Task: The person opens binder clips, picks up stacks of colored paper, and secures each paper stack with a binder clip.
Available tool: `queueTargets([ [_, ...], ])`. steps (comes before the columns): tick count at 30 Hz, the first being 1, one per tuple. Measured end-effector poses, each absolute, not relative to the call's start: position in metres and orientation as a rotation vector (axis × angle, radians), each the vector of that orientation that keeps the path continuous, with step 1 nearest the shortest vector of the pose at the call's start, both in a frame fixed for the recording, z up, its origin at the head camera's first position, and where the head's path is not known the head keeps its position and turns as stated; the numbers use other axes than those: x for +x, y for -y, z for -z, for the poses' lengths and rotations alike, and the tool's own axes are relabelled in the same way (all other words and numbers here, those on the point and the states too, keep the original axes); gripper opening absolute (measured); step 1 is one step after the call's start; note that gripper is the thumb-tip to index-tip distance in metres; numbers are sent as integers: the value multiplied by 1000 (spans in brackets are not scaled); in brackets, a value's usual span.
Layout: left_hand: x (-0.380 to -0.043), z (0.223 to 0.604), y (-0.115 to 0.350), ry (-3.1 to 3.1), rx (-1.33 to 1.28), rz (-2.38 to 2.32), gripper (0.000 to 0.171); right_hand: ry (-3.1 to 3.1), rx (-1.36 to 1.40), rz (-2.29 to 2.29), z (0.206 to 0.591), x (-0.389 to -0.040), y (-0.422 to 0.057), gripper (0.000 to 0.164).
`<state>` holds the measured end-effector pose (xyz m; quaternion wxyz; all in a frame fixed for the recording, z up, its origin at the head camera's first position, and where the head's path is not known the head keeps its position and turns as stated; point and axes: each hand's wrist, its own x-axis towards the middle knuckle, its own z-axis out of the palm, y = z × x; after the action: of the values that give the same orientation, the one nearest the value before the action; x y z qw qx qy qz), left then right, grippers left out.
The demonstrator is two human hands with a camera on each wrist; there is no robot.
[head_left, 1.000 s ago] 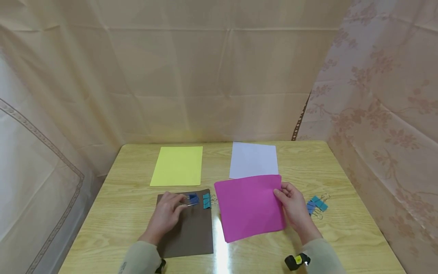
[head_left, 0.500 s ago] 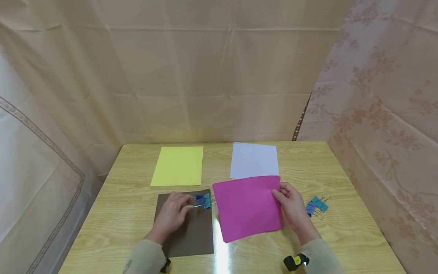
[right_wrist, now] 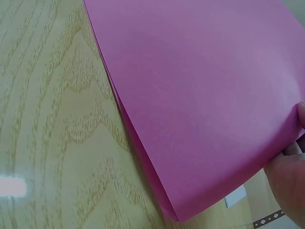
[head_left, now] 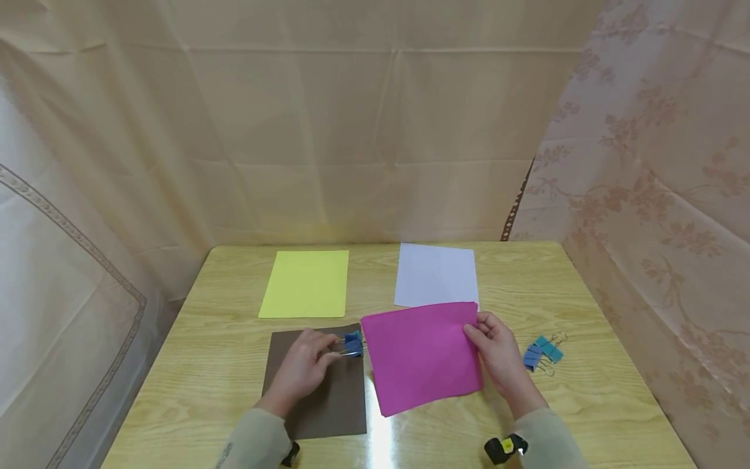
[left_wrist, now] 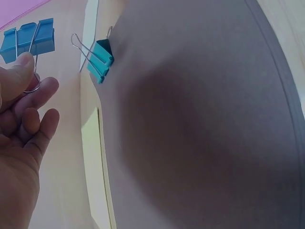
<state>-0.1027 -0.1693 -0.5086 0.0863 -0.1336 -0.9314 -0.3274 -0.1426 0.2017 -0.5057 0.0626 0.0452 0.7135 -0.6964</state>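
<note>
My left hand [head_left: 307,361] pinches the wire handles of a blue binder clip [left_wrist: 29,39] between thumb and fingers, above a dark brown stack of paper [head_left: 328,404]. In the head view this clip overlaps a teal binder clip [left_wrist: 101,59], which is fixed on the stack's edge. The held clip's mouth faces the left edge of a few magenta sheets [head_left: 424,358]. My right hand [head_left: 498,352] grips those sheets by their right edge, thumb on top, and they are tilted over the table. In the right wrist view the magenta sheets [right_wrist: 190,95] fan slightly apart along one side.
Yellow paper [head_left: 305,284] lies at the back left of the wooden table [head_left: 586,404]. White paper [head_left: 436,275] is at the back, partly behind the magenta sheets. Right of my right hand lie a blue clip [head_left: 532,357] and a teal clip [head_left: 549,349]. Cloth curtains [head_left: 363,130] surround the table.
My left hand has moved right with the blue binder clip, which now overlaps the teal one in the head view. The magenta sheets and right hand have shifted slightly left.
</note>
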Motion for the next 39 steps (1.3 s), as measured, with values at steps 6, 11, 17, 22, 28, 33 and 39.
queueTargets([
  [6, -104, 505, 164, 2816, -357, 1010, 16, -2161, 125, 2091, 507, -143, -202, 24],
  [11, -102, 499, 161, 2841, -338, 1053, 15, -2163, 113, 2087, 507, -142, -202, 26],
  [17, -101, 496, 161, 2850, -353, 1087, 15, -2142, 104, 2133, 506, -142, -201, 21],
  [22, -101, 496, 162, 2832, -403, 1085, 13, -2135, 93, 2159, 504, -140, -201, 21],
  [28, -103, 497, 164, 2818, -421, 1132, 11, -2140, 87, 2143, 503, -140, -202, 23],
  [33, -104, 497, 165, 2831, -432, 1168, 10, -2135, 70, 2152, 503, -141, -203, 22],
  [39, -104, 495, 167, 2836, -431, 1205, 10, -2155, 55, 2142, 504, -140, -203, 21],
])
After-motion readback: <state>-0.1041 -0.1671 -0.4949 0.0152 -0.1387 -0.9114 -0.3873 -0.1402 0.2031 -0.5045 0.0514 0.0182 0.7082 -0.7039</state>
